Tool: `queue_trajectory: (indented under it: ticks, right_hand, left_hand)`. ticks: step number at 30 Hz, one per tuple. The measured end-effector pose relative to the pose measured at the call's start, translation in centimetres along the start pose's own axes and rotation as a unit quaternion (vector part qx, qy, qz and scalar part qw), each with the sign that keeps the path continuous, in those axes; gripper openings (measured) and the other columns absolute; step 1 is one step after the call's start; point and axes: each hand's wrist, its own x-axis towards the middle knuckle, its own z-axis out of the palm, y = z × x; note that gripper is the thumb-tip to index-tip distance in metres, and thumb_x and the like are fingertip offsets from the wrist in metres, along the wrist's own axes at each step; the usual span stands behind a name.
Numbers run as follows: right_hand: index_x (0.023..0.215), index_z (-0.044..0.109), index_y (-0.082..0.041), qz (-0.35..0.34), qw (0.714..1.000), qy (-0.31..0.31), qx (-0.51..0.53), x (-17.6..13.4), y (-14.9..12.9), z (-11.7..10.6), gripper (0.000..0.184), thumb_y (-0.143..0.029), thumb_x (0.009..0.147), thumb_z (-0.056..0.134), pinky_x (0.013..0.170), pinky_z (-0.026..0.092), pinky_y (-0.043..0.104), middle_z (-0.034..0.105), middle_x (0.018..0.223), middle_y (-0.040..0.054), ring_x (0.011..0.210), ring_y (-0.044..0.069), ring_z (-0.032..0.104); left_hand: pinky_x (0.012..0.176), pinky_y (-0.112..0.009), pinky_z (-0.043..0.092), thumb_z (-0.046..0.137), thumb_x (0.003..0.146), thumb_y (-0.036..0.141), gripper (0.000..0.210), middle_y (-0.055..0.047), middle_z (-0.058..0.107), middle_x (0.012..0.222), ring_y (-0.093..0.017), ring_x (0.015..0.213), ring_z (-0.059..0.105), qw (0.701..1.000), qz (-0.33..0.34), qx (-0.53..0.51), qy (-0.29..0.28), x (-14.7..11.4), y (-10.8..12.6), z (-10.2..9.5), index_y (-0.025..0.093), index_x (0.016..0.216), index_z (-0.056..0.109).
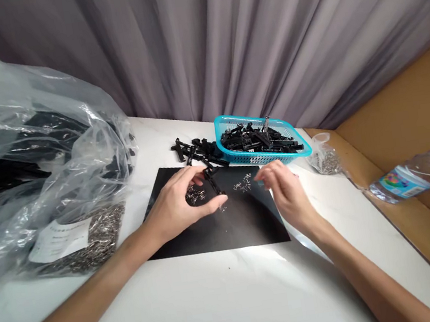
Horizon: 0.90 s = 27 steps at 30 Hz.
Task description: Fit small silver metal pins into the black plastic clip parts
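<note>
Between the thumb and fingers of my left hand (178, 201) is a small, slim black plastic part (214, 181), tilted above a black mat (194, 237). My right hand (286, 190) hovers over the mat's right edge with its fingers curled together. Anything in its fingertips is too small to make out. Small shiny metal pieces (243, 184) lie loose on the mat between the hands, and another cluster (196, 194) shows behind my left hand. Past the mat's far edge sits a loose pile of black plastic parts (199, 150).
A blue plastic basket (265, 158) full of black parts stands at the back. Left are a large clear bag (81, 103) and a labelled bag of metal pieces (102, 231). A small bag (325, 158) and a plastic bottle (404, 181) are on the right, near cardboard (400, 101).
</note>
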Motion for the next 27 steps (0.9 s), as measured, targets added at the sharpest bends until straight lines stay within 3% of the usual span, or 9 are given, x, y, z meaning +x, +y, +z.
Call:
queue_trajectory:
  ticks: [4,8,11,17,22,27]
  right_hand:
    - [0.134,0.066,-0.021,-0.049,0.983,-0.114,-0.132,-0.6,1.3,1.1,0.035,-0.033,0.109,0.045,0.085,0.057,0.044,0.056,0.116,0.0138,0.091,0.023,0.06]
    - [0.144,0.061,-0.02,-0.085,0.961,-0.162,-0.206,-1.1,1.6,1.9,0.04,-0.029,0.108,0.046,0.09,0.057,0.049,0.057,0.123,0.0172,0.103,0.028,0.062]
    - [0.139,0.065,-0.021,-0.093,0.959,-0.157,-0.218,-1.0,1.9,2.0,0.036,-0.029,0.107,0.049,0.091,0.056,0.049,0.06,0.122,0.0165,0.106,0.029,0.062]
    - [0.104,0.073,-0.018,-0.066,0.98,-0.089,-0.162,-0.2,2.6,1.8,0.019,-0.019,0.103,0.054,0.088,0.052,0.042,0.068,0.105,0.0112,0.097,0.026,0.064]
    - [0.098,0.072,-0.02,0.037,0.997,-0.066,-0.019,0.2,2.3,1.1,0.013,-0.026,0.1,0.06,0.072,0.049,0.031,0.074,0.1,0.0055,0.078,0.018,0.063]
    - [0.091,0.071,-0.02,0.107,0.989,-0.103,0.009,0.6,2.1,0.0,0.016,-0.032,0.097,0.062,0.066,0.046,0.029,0.074,0.088,0.0029,0.07,0.017,0.06]
  left_hand:
    - [0.092,-0.042,0.057,0.076,0.082,0.056,0.051,-0.005,0.07,0.104,-0.025,0.097,0.069,0.999,-0.029,0.014,0.043,0.2,-0.5,0.0,0.021,0.117,0.061]
    - [0.096,-0.045,0.056,0.075,0.082,0.057,0.055,-0.007,0.069,0.108,-0.028,0.103,0.068,0.998,-0.023,0.038,0.036,0.2,-0.7,0.1,0.019,0.119,0.06]
    - [0.098,-0.047,0.055,0.076,0.081,0.058,0.059,-0.009,0.07,0.111,-0.029,0.106,0.068,0.998,-0.02,0.053,0.022,0.0,-0.7,0.3,0.018,0.121,0.061]
    - [0.095,-0.045,0.057,0.076,0.083,0.057,0.059,-0.008,0.069,0.112,-0.028,0.104,0.068,0.998,-0.001,0.057,0.01,-0.1,-0.7,0.6,0.019,0.126,0.061]
    - [0.097,-0.045,0.055,0.078,0.082,0.057,0.06,-0.009,0.069,0.114,-0.028,0.107,0.066,0.998,0.007,0.063,-0.007,-0.1,-0.3,0.4,0.019,0.125,0.061]
    - [0.099,-0.046,0.053,0.079,0.081,0.056,0.059,-0.009,0.07,0.115,-0.029,0.107,0.066,0.994,0.04,0.098,-0.018,-0.1,0.1,0.2,0.017,0.123,0.062]
